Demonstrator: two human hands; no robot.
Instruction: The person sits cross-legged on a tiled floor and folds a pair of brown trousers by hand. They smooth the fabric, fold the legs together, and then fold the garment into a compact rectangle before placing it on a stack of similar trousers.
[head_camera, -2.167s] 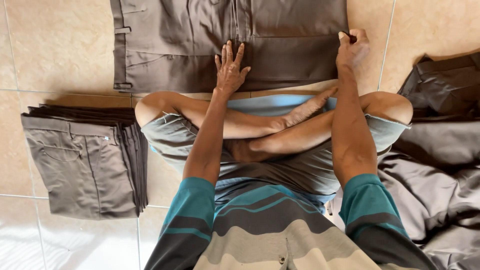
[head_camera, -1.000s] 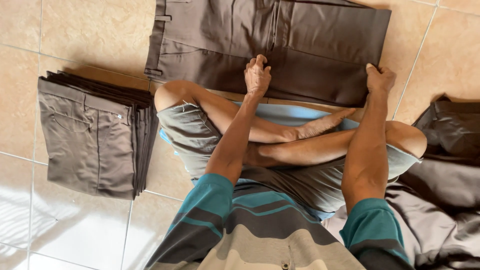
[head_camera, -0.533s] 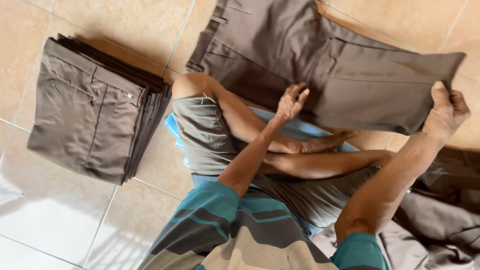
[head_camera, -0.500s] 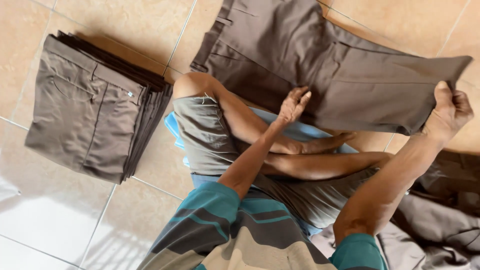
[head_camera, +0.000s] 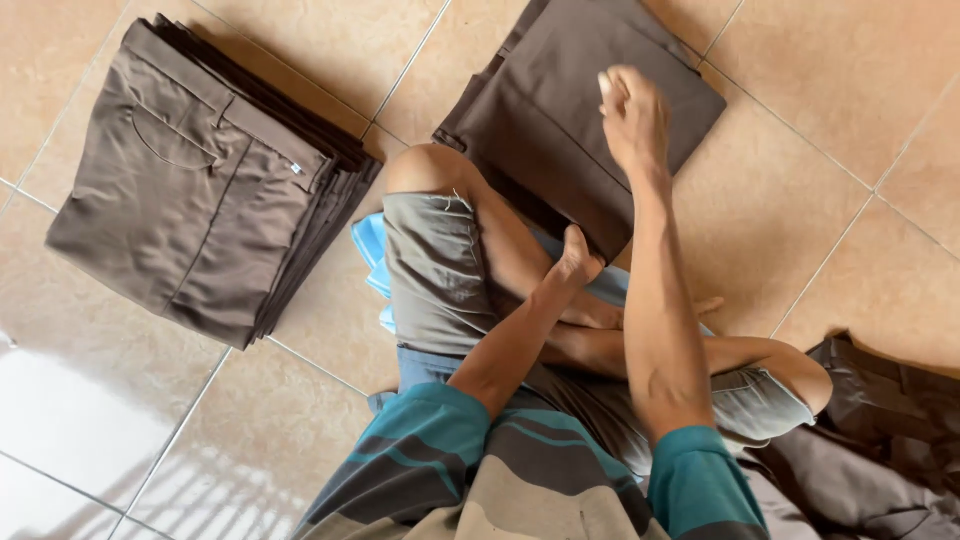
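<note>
A pair of dark brown trousers (head_camera: 545, 125) lies folded in half on the tiled floor in front of my crossed legs. My right hand (head_camera: 630, 112) rests on top of it near its far right corner, fingers bunched on the fabric layer it has carried over. My left hand (head_camera: 581, 256) touches the near edge of the same trousers by my shin. Its fingers are hidden from the camera.
A neat stack of several folded brown trousers (head_camera: 205, 175) sits to my left on the floor. A loose heap of dark brown garments (head_camera: 885, 440) lies at my right knee. A light blue cloth (head_camera: 368, 250) shows beneath my legs.
My right hand has swung the trouser legs leftward over the waist half, so the long spread garment is now a short folded rectangle. The left hand dropped to its near edge. The view shifted.
</note>
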